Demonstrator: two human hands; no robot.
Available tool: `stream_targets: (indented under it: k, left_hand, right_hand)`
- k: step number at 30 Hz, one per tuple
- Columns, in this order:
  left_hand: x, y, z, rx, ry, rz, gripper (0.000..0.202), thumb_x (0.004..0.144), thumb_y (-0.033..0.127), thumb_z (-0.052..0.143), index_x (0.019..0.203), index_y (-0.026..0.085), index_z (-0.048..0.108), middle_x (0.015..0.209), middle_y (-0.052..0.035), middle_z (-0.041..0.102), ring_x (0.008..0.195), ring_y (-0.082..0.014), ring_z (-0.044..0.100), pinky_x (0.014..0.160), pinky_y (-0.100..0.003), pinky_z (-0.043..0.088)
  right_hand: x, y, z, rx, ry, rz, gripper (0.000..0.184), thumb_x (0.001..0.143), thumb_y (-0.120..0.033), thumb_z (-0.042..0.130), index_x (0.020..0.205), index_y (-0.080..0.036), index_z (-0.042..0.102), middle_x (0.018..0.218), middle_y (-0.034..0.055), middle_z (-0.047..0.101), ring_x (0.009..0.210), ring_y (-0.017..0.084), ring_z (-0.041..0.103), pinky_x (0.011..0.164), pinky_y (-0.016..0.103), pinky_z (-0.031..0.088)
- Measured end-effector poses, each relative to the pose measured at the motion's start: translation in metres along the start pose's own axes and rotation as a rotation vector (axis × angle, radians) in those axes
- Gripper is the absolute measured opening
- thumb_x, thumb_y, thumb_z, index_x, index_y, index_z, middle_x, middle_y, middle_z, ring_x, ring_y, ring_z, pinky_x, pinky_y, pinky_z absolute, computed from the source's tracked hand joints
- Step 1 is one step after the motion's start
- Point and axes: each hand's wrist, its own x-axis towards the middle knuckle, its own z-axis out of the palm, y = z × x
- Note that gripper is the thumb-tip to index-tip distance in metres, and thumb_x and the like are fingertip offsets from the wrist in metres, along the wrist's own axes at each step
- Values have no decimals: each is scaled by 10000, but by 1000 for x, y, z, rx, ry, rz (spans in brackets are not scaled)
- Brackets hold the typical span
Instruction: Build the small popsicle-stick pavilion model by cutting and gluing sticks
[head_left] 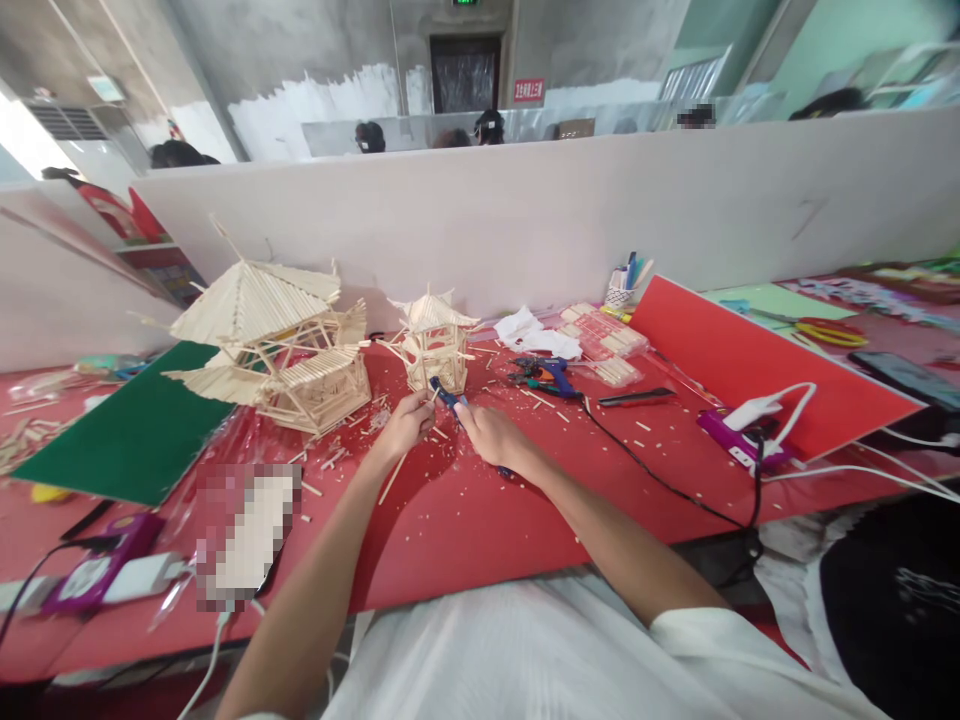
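On the red table (465, 520), a big stick house (277, 345) sits centre-left and a small stick pavilion (433, 345) mid-frame. To its right, clear trays (604, 335) hold sticks (619, 372); a cup (619, 296) holds pens (630, 270). Below the pavilion, the left hand (405, 425) pinches a thin stick (390, 482) and the right hand (487, 435) grips a blue tool (444, 393).

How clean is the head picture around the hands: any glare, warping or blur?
Head view, centre: even indoor light, no hard shadow on the left hand or the right hand with its blue tool. Head view, top left: a bright area blows out white. Head view, edges: the partition bows from the wide lens. Head view, lower left: one patch is pixelated.
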Motion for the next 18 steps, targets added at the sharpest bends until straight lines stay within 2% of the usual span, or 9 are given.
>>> stream_targets:
  k: [12,16,18]
  left_hand:
    - [-1,3,1,-76,20,-5,231,837,403,617,879,187,547,504,103,330,353,-57,211,381,-193,138]
    - [0,1,-1,-96,35,-8,223,830,394,627,872,184,564,502,100,336,344,-54,210,371,-191,134]
    - [1,0,-3,-115,13,1,224,833,397,628,871,185,568,495,99,343,342,-55,214,365,-192,140]
  right_hand:
    - [2,1,1,50,9,5,703,1091,-506,93,887,-161,670,797,111,726,769,216,669,645,276,342]
    - [3,-1,-4,91,-34,11,719,1092,-496,88,736,-175,623,652,77,667,663,197,647,619,271,344]
    - [2,0,-10,114,-51,10,705,1093,-494,91,723,-185,605,607,54,639,629,186,639,614,263,350]
